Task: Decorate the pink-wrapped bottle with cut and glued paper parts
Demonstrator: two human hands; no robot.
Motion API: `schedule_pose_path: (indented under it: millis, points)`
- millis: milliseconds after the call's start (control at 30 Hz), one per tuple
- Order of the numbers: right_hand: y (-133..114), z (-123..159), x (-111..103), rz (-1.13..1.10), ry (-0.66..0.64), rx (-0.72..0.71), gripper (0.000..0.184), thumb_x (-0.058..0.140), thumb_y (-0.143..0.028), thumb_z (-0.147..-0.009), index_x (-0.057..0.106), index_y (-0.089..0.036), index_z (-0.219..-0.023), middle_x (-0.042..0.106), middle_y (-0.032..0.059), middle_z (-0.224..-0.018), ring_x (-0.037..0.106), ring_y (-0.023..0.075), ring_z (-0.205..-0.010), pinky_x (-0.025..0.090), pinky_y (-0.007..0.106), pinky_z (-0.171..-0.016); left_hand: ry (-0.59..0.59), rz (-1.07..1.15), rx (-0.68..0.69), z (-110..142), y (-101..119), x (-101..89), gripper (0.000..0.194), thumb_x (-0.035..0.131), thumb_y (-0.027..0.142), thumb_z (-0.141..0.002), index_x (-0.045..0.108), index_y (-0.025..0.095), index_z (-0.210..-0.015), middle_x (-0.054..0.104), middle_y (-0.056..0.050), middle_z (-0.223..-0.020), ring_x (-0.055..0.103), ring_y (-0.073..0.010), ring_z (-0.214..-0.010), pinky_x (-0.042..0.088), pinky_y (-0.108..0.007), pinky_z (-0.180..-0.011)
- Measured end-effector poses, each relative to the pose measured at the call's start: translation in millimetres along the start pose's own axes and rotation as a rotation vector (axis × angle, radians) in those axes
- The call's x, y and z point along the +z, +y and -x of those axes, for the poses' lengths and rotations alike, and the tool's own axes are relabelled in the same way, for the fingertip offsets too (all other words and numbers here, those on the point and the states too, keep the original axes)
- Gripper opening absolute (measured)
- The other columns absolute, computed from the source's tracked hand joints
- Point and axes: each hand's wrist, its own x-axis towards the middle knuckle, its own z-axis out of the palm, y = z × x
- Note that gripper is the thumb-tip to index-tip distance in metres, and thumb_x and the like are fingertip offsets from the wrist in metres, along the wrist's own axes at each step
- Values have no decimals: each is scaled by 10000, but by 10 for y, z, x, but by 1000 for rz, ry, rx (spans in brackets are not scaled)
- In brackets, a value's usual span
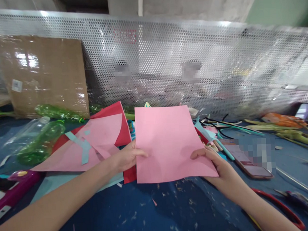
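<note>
I hold a pink sheet of paper (167,142) up over the blue table (153,214). My left hand (126,157) pinches its left edge, thumb on top. My right hand (217,163) grips its lower right corner, with the thumb lying across the front. The sheet is flat and tilted toward me. Behind its left side lie more pink and red sheets (99,138) with light blue paper strips on them.
Green plastic bottles (40,144) lie at the left before a cardboard sheet (43,74). A phone (247,159) rests right of the paper, and red-handled scissors (283,208) lie near my right forearm. A perforated metal screen (192,59) runs along the back. Paper scraps dot the table.
</note>
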Motion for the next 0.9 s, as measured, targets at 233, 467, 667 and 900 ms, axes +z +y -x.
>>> schedule_pose_path:
  millis: [233, 467, 667, 900]
  points:
    - [-1, -10, 23, 12, 43, -22, 191, 612, -205, -676, 627, -271, -855, 609, 43, -925, 545, 253, -885, 440, 327, -751, -42, -35, 18, -6, -6, -21, 333, 583, -70, -525, 672, 150, -758, 693, 7, -675, 628, -139, -652, 470, -239, -631]
    - [54, -16, -50, 20, 186, -5, 162, 593, -214, -683, 630, -269, -831, 612, 34, -917, 534, 269, -949, 396, 362, -835, -132, -21, 18, 48, 115, -5, 705, 723, 84, -663, 460, 274, -1289, 642, -76, -1183, 616, -258, -1050, 480, -366, -851]
    - [31, -14, -100, 57, 276, -65, 133, 562, -231, -710, 637, -251, -818, 624, 29, -898, 551, 244, -874, 406, 358, -817, -52, 7, 108, 30, 136, -30, 937, 776, 200, -682, 223, 422, -1405, 555, -53, -1273, 570, -257, -1116, 429, -415, -923]
    - [75, -6, -121, 107, 237, -131, 132, 557, -215, -756, 625, -261, -860, 621, 19, -923, 555, 225, -886, 418, 332, -797, 64, 53, 221, -105, 101, -157, 121, 762, 216, -675, 701, 208, -779, 675, -10, -923, 602, -173, -915, 439, -307, -840]
